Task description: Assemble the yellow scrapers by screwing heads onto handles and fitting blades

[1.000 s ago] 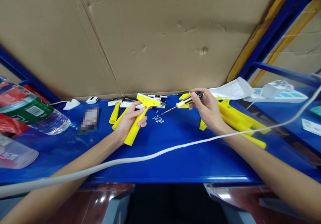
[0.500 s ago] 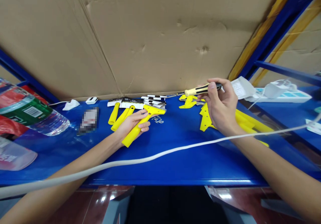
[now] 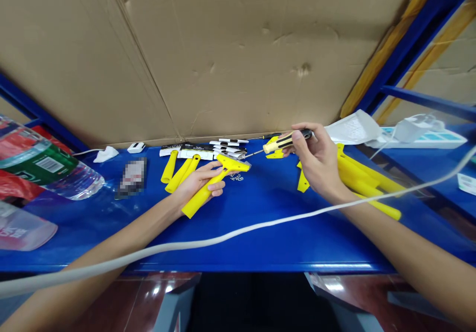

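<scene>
My left hand (image 3: 203, 183) is closed around the handle of a yellow scraper (image 3: 201, 195), its wide head tilted up to the right. In my right hand (image 3: 316, 156) is a screwdriver (image 3: 277, 144) with a cream and black handle. Its thin shaft points left, the tip at or just above the scraper head; whether they touch I cannot tell. Small screws (image 3: 237, 177) lie in a pile just behind the head. Yellow handles (image 3: 182, 173) rest left of my left hand. More yellow scraper parts (image 3: 366, 178) are beside and partly behind my right hand.
A white cable (image 3: 230, 232) crosses the view in front of the blue shelf (image 3: 260, 252). Black-and-white packets (image 3: 195, 152) lie against the cardboard (image 3: 238, 64). A plastic bottle (image 3: 55, 166) is at the left, and a white tray (image 3: 420, 141) at the right.
My right hand has moved left and slightly down, bringing the screwdriver's tip to the scraper head. My left hand still holds the scraper, almost unmoved.
</scene>
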A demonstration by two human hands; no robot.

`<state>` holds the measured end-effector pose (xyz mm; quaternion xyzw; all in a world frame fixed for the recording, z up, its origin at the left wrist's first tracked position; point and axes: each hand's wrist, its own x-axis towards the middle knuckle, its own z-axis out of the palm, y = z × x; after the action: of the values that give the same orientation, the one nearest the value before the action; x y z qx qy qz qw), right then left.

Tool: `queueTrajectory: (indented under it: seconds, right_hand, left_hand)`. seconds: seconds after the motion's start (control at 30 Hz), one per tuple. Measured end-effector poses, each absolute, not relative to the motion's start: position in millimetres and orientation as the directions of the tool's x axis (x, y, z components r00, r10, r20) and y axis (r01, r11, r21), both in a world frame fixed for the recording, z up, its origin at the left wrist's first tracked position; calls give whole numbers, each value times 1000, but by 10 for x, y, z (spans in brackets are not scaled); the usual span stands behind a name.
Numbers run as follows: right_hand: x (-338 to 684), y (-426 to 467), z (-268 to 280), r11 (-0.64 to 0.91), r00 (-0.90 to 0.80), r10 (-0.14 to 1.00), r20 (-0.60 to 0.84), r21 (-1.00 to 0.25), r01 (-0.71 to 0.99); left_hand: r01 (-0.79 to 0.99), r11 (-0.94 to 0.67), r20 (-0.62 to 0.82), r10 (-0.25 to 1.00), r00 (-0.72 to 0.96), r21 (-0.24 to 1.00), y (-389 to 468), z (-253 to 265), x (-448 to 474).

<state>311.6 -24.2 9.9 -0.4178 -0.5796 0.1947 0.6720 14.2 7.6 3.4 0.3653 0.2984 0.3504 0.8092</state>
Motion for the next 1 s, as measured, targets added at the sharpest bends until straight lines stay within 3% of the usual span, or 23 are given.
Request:
queueTrajectory:
  seconds: [1.0]
  right_hand:
    - [3097, -249, 86, 554, 228, 761, 607, -792, 257]
  left_hand:
    - [-347, 473, -219, 792, 570, 809, 72, 45, 134]
